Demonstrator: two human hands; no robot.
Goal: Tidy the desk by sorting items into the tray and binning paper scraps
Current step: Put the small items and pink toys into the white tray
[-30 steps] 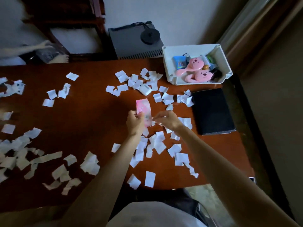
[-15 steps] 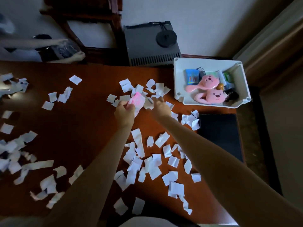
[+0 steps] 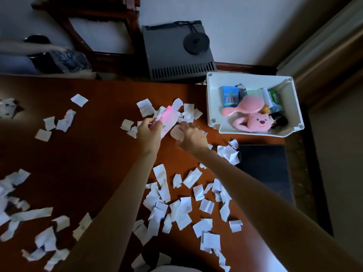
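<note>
My left hand point(image 3: 148, 134) pinches a pink packet point(image 3: 168, 118) just above the brown desk point(image 3: 88, 154), near its far middle. Right beside it, my right hand point(image 3: 193, 137) curls its fingers and thumb round a small pale rounded object point(image 3: 176, 133) lying among the scraps. White paper scraps point(image 3: 176, 209) are strewn over the desk, thickest between my forearms and along the left edge. The white tray point(image 3: 208, 99) stands at the far right corner and holds a pink brush, a pink plush-faced item, a blue box and other small things.
A black notebook point(image 3: 263, 169) lies on the desk below the tray. Behind the desk stand a grey box-shaped device point(image 3: 172, 59) and a wooden chair point(image 3: 94, 26). At the far left another person's arm point(image 3: 23, 47) reaches towards a dark bag point(image 3: 66, 59).
Both hands have moved away from me to the far scrap cluster, the left carrying the pink packet. My right hand has come down onto the small pale object.
</note>
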